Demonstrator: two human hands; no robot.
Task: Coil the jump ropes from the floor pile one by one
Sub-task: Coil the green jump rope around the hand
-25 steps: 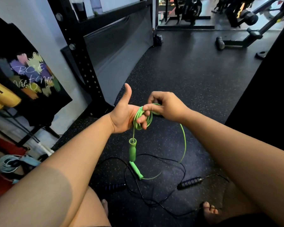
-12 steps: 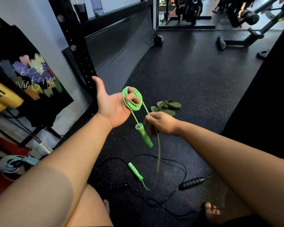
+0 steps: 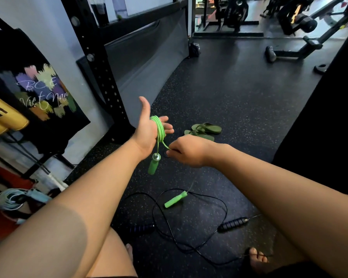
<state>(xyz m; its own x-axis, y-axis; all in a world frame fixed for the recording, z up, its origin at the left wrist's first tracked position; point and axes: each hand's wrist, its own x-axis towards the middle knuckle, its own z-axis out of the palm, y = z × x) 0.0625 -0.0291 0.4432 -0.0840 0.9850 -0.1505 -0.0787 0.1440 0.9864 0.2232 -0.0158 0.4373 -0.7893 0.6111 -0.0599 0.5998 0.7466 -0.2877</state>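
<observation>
1. Head view: the black jump rope [image 3: 232, 223] lies loose on the floor [image 3: 229, 107], its cord sprawled between two dark handles.
2. Above the black jump rope, the left hand [image 3: 147, 133] is held open, thumb raised and fingers spread, with the green jump rope [image 3: 160, 127] coiled round it.
3. One green handle [image 3: 154, 166] hangs from the coil above the black jump rope; the other lies on the floor among its cord loops.
4. Also above the black jump rope, the right hand [image 3: 189, 152] pinches the green cord just below the coil.
5. Green flip-flops [image 3: 205, 130] lie beyond the black jump rope.
</observation>
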